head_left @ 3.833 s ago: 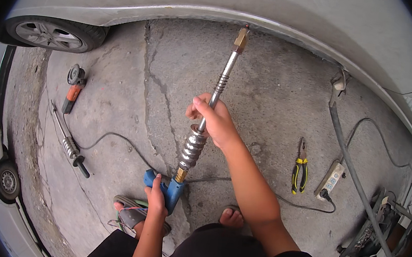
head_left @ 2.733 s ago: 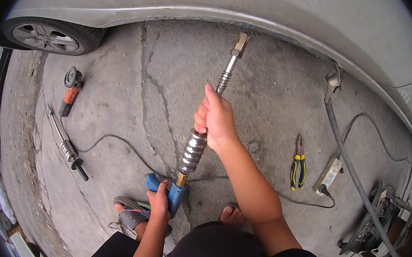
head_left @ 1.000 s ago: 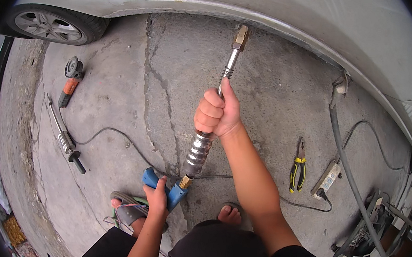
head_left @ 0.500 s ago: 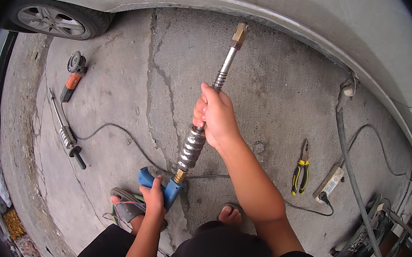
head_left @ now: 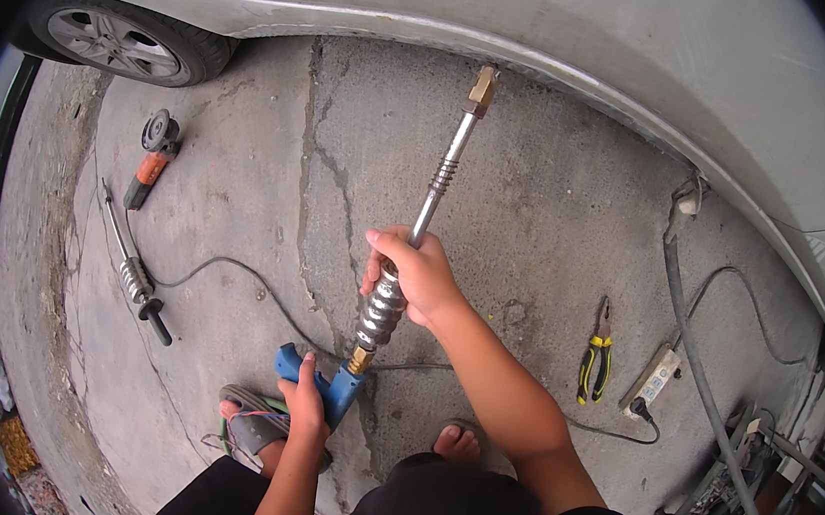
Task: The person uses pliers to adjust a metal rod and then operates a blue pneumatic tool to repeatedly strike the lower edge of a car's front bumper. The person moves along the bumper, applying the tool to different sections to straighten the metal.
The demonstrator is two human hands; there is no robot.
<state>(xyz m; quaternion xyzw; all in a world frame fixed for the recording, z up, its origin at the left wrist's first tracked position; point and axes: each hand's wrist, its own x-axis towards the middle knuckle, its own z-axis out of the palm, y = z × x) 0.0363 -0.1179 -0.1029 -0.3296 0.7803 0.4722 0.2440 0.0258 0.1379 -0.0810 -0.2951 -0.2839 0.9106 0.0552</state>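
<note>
I hold a long metal slide-hammer tool with a blue pistol handle, a ribbed silver weight and a brass tip that points at the lower edge of a grey car body. My left hand grips the blue handle low in the picture. My right hand is wrapped around the rod at the top of the ribbed weight. The tip sits close under the car's sill; whether it touches is unclear.
On the cracked concrete lie an orange angle grinder, a second slide hammer, yellow-handled pliers, a power strip with cables, and a thick hose. A car wheel is top left. My sandalled feet are below.
My right hand has slid up and down the rod with the weight and now sits lower, near the blue handle. The tool's tip stays aimed at the car's lower edge.
</note>
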